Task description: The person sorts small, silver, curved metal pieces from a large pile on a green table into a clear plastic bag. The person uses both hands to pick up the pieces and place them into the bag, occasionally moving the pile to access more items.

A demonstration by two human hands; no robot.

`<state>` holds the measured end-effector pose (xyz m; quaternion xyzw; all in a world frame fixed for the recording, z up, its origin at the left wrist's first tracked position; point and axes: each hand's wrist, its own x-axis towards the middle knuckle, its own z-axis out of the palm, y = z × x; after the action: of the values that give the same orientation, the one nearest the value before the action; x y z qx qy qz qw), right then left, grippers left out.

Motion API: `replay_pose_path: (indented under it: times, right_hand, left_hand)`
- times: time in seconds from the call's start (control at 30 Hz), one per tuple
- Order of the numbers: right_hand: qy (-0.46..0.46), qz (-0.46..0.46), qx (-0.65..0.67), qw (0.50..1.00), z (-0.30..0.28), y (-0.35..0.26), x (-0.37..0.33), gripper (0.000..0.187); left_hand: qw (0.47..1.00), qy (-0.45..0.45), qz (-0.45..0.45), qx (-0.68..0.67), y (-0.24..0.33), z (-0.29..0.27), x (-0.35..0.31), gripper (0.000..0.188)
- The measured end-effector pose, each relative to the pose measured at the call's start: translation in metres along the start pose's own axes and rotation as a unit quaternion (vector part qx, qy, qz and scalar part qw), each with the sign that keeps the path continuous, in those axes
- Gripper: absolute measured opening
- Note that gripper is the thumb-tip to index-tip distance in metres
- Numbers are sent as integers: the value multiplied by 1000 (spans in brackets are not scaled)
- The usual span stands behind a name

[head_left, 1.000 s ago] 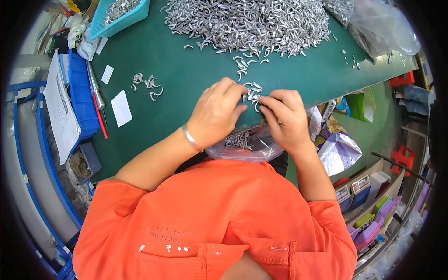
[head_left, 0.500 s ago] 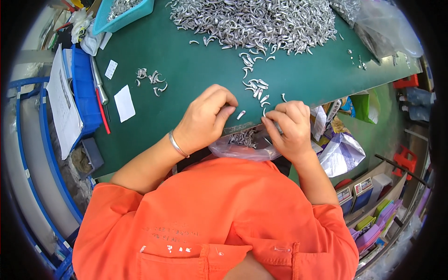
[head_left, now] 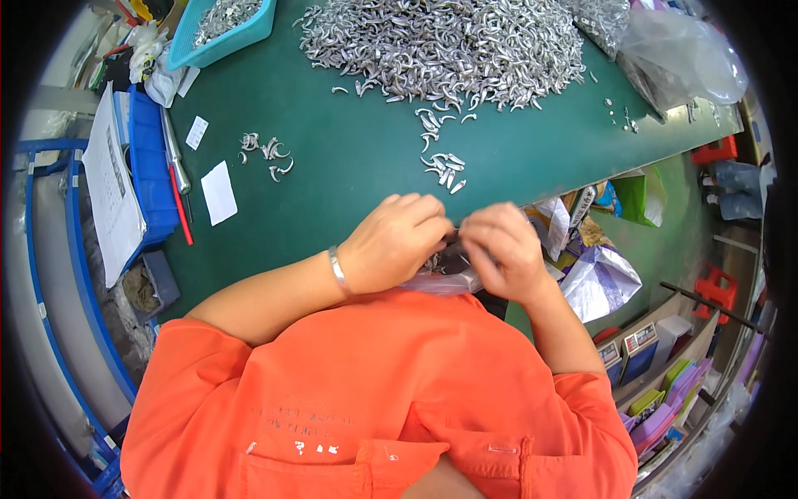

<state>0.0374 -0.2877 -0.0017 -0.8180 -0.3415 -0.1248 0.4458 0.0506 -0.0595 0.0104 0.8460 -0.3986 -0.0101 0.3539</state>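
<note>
My left hand [head_left: 399, 239], with a silver bangle on its wrist, is at the table's near edge, its fingers curled together. Close beside it on the right is my right hand [head_left: 504, 252], its fingers bent down and slightly blurred. Whatever either hand pinches is hidden. Beneath both, a clear plastic bag [head_left: 445, 285] at my lap shows some metal pieces inside, partly covered by the hands. Just beyond the hands lies a small group of curved silvery metal pieces [head_left: 446, 168], trailing from a large heap of the same pieces [head_left: 449, 50].
A green tabletop [head_left: 324, 158] carries a small cluster of metal pieces [head_left: 268, 152], two white paper slips [head_left: 219, 193] and a turquoise basket [head_left: 223, 48] of parts. A blue bin [head_left: 155, 162] with papers stands left; a clear bag [head_left: 682, 58] lies far right.
Both hands have come closer together over the bag. The loose pieces nearest the edge, including one that was by my right fingertips, no longer show on the table.
</note>
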Motion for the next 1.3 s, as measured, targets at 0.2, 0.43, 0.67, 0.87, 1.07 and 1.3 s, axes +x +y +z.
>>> replay_pose_path:
  times: [0.2,0.43,0.67,0.87,1.07,1.3]
  right_hand:
    - [-41,-11,-81,996,-2,10,22,29]
    - [-16,11,-90,996,7,21,28,23]
    - [2,7,-96,995,7,24,33,22]
    - [-122,-5,-6,993,-11,18,30,16]
    - [-2,2,-114,993,9,25,49,20]
    - [-88,16,17,996,-6,26,39,28]
  left_hand:
    - [989,130,-70,-25,-4,-4,16,26]
    - [994,85,-60,27,-15,-2,15,19]
    - [990,111,-80,-31,-12,-10,9,20]
    - [999,39,-24,-11,-18,-15,2,22]
    - [989,129,-76,23,-25,-10,19,20]
    - [996,75,-36,-15,-25,-18,-3,24]
